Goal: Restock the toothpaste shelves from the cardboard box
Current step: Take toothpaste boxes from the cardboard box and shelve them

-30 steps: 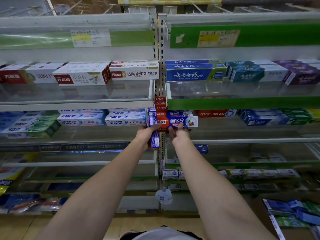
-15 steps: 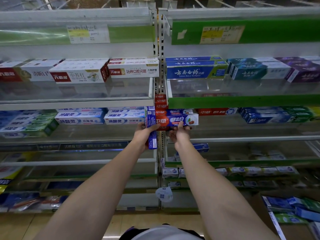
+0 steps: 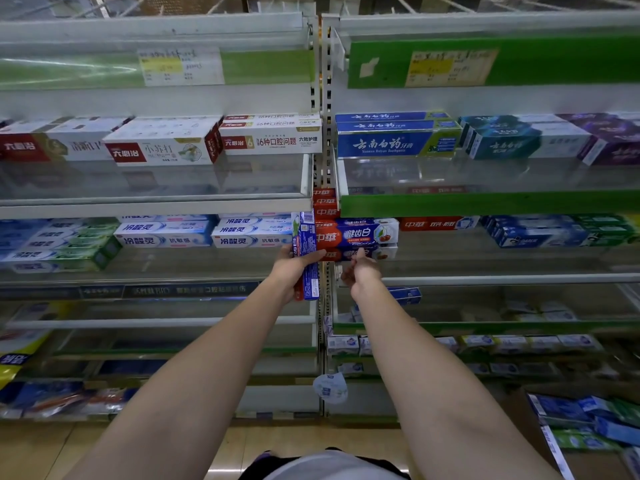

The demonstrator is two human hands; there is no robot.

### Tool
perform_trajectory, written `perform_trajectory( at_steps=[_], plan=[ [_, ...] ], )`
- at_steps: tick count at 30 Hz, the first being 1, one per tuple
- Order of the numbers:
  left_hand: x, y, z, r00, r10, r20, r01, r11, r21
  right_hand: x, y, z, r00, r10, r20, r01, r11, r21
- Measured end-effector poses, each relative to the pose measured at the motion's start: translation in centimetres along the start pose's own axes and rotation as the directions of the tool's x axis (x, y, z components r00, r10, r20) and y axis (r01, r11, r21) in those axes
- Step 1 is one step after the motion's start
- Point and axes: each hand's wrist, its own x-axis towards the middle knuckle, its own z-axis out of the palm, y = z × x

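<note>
My left hand (image 3: 290, 271) still grips an upright blue toothpaste box (image 3: 306, 258); my right hand (image 3: 360, 270), which cupped the red-and-blue toothpaste box (image 3: 356, 234) before, now just touches its underside with raised fingertips, the box stacked on the middle shelf (image 3: 485, 279)

I see my left hand (image 3: 291, 270) gripping an upright blue toothpaste box (image 3: 306, 256) in front of the white shelf post (image 3: 325, 98). My right hand (image 3: 360, 271) reaches up with 1 fingertip touching the underside of the red-and-blue toothpaste box (image 3: 356, 234), which lies flat on a stack at the left end of the glass shelf (image 3: 485, 261). White-and-blue boxes (image 3: 207, 233) sit on the shelf to the left. At the lower right, a cardboard box (image 3: 519, 403) holds more toothpaste cartons (image 3: 588, 420).
</note>
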Motion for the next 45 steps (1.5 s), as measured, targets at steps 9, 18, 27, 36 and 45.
perform_trajectory(
  at_steps=[9,18,27,36,45],
  plan=[
    [0.1,-0.1,0.1,0.996,-0.084,-0.031,0.081,0.992,-0.099,-0.5,-0.1,-0.4,0.998,0.041,0.045,-0.045,0.997,0.069],
    [-0.9,-0.5,-0.5,0.998,-0.033,0.047,0.034,0.999,-0.009,-2.0,1.0,-0.4,0.988,0.006,0.157,-0.027,0.991,0.131],
    [-2.5,-0.6,0.4,0.990,-0.016,0.141,-0.016,0.974,0.226,-3.4,0.7,-1.3,0.956,-0.083,0.281,0.044,0.989,0.143],
    [-3.1,0.3,2.9,0.979,0.137,0.149,-0.201,0.721,0.663,-3.7,-0.1,-4.2,0.984,-0.178,0.011,0.171,0.960,0.221],
    [-3.1,0.9,3.0,0.994,0.068,0.091,-0.106,0.844,0.525,-4.7,-1.0,-6.0,0.984,-0.103,-0.146,0.159,0.877,0.454]
  ],
)
